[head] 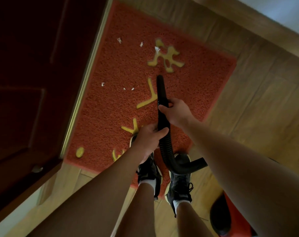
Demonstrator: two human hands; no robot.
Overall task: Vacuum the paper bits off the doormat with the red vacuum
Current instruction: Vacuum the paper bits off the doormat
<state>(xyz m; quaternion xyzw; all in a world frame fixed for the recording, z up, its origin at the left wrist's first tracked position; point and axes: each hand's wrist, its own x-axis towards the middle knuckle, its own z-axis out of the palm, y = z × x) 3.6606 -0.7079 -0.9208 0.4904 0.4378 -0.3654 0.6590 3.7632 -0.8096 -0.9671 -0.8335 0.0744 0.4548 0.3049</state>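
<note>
An orange-red doormat point(121, 108) with yellow characters lies on the wooden floor beside a door. Several white paper bits lie on it: one point(119, 40) near the far left, one point(157, 49) on a yellow character, one point(102, 84) at mid left. My right hand point(175, 112) grips the black vacuum nozzle point(161, 90), whose tip hovers over the mat's middle. My left hand point(149, 137) holds the ribbed black hose point(164, 151) just below. The red vacuum body point(234, 218) sits at the lower right, partly hidden by my right arm.
A dark red door point(25, 82) with a metal threshold strip point(83, 86) runs along the mat's left edge. My feet in black shoes point(179, 182) stand on the mat's near edge. Wooden floor point(256, 100) extends to the right; a pale wall rises at the far right.
</note>
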